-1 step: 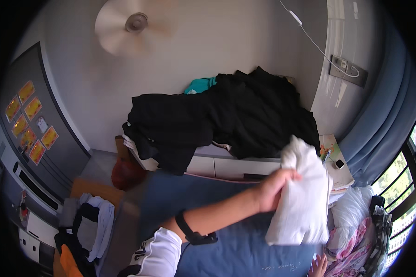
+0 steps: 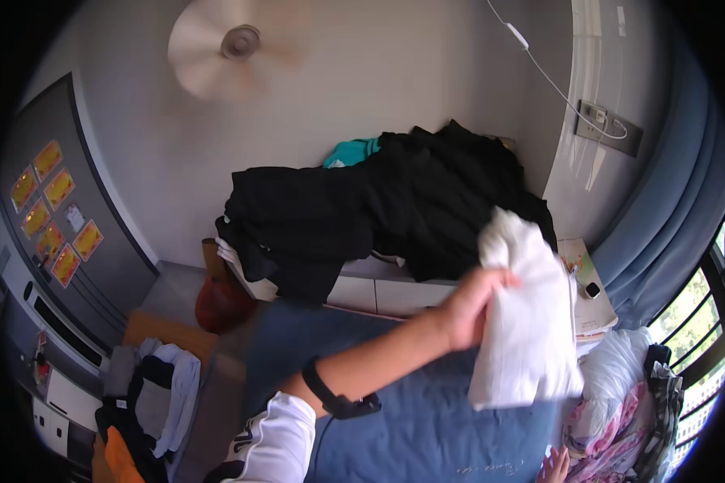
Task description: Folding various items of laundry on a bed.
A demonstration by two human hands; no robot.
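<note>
Lifting the folded white cloth (image 2: 532, 346) slightly higher, my left fingers (image 2: 503, 278) clamp it, unreleased, above the blue bedding (image 2: 379, 451); whether my right fingers (image 2: 557, 464) grip, I cannot tell.

Left hand (image 2: 469, 312), white cloth (image 2: 528, 342) raised slightly.

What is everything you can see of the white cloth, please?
The white cloth looks like soft, folded fabric, crumpled and narrower at the top, wider below, its lower edge blurred. Held up by the left hand gripping its left side, it appears in front of the black clothes and blue sheet.
</note>
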